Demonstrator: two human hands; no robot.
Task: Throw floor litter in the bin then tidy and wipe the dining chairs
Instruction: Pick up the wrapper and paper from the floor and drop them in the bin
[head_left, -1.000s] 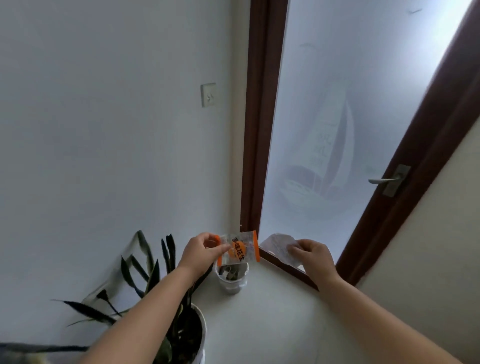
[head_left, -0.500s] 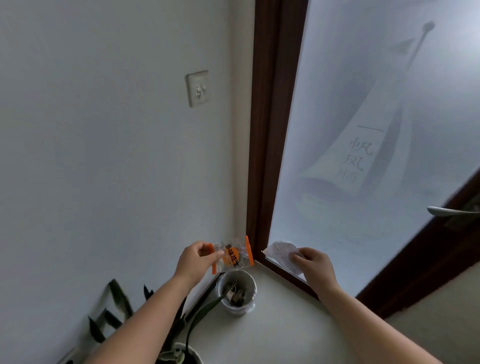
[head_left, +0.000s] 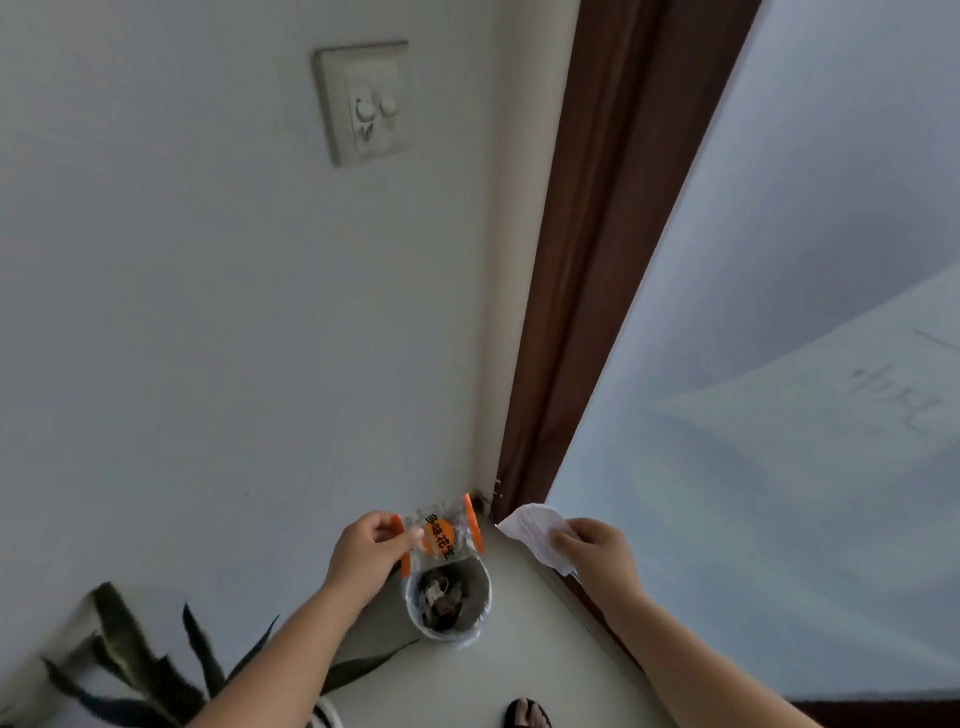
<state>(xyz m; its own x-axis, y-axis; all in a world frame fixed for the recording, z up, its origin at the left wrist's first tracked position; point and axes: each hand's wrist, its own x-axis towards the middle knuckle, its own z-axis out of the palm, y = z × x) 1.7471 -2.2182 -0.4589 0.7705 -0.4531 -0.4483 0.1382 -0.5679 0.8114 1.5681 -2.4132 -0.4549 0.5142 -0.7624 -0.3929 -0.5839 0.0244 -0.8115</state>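
Observation:
A small white bin (head_left: 480, 608) with rubbish inside stands on the floor in the corner by the wall. My left hand (head_left: 366, 548) pinches a clear snack wrapper with orange edges (head_left: 441, 535), held just above the bin's far rim. My right hand (head_left: 597, 553) grips a crumpled white paper (head_left: 532, 530), off to the right of the bin and in front of the door's lower edge.
A dark-leaved potted plant (head_left: 140, 675) sits at the bottom left. A brown door frame (head_left: 587, 270) and a frosted glass door (head_left: 779, 364) fill the right side. A wall switch (head_left: 363, 101) is high on the white wall. My sandalled foot (head_left: 527, 714) shows at the bottom.
The view has moved closer to the corner and tilted down. The bin now lies directly below the wrapper, and both hands have kept their hold on the litter.

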